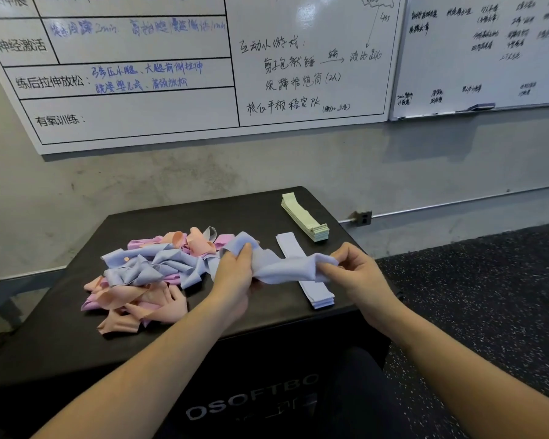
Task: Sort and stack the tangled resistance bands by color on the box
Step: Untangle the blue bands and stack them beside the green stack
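Tangled resistance bands in pale blue, pink and peach stretchy fabric [146, 274] sit heaped on the left of the black padded box [61, 337]. Left hand [232, 277] and right hand [358, 274] each pinch an end of one crumpled blue band [286, 266], probably flattening it for the neat blue stack [317, 291] underneath; the green stack [305, 218] sits behind.

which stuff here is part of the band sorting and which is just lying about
Job: blue band held by left hand and right hand; tangled pile; blue stack; green stack; black box.
Lying about: whiteboards; wall socket.
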### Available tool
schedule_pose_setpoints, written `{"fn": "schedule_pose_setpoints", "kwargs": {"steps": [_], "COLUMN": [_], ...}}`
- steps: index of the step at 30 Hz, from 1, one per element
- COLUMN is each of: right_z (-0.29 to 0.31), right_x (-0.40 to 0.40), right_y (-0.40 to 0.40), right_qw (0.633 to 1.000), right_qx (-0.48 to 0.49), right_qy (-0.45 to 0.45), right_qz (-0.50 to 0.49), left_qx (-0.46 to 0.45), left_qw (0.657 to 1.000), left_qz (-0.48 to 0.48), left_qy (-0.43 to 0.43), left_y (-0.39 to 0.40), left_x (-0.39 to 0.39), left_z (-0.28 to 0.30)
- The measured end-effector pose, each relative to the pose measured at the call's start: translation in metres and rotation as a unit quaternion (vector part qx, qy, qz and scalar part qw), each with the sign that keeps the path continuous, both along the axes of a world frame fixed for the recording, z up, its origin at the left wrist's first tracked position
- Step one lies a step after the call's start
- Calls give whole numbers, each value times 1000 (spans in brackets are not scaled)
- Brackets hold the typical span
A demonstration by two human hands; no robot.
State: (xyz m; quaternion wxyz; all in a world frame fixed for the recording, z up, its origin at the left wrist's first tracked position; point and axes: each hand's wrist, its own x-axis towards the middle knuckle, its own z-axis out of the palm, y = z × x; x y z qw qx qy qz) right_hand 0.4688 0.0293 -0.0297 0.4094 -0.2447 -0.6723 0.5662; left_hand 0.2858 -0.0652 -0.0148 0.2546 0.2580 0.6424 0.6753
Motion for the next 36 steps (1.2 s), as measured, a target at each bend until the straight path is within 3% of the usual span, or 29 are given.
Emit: {"fn": "schedule_pose_setpoints", "kwargs": {"steps": [6,9,12,14,16,18,21,26,31,36], "right_z": [-9,-15,-11,-3,3,7,11,15,12,0], "right_x": [2,2,-8,-15,-19,-17,-10,1,11,18], "right_y": [-6,-6,-7,-9,-11,-11,-10,-14,-3,19], "right_qw": [971,961,973,984,970,965,970,975,973,973], "right_qx": [206,214,101,-65,-209,-237,-217,-155,-123,37], "right_qy": [-60,-96,-84,-19,52,84,106,3,-28,-184], "right_qz": [-101,-148,-188,-167,-114,-70,31,161,194,134], "left_qx": [23,52,36,15,4,-5,-36,-36,-31,-42], "left_qw": [999,994,993,991,990,988,993,994,986,985], "left_qz": [23,55,34,12,11,34,85,61,30,75], "left_qy": [31,74,111,129,143,149,69,-88,-160,-150], "left_y": [1,-1,-3,-5,-5,-1,9,17,19,29], "left_x": [11,11,15,20,21,15,-3,-18,-34,-47], "left_z": [-2,-1,-2,-2,-4,-5,-10,-20,-16,-15]}}
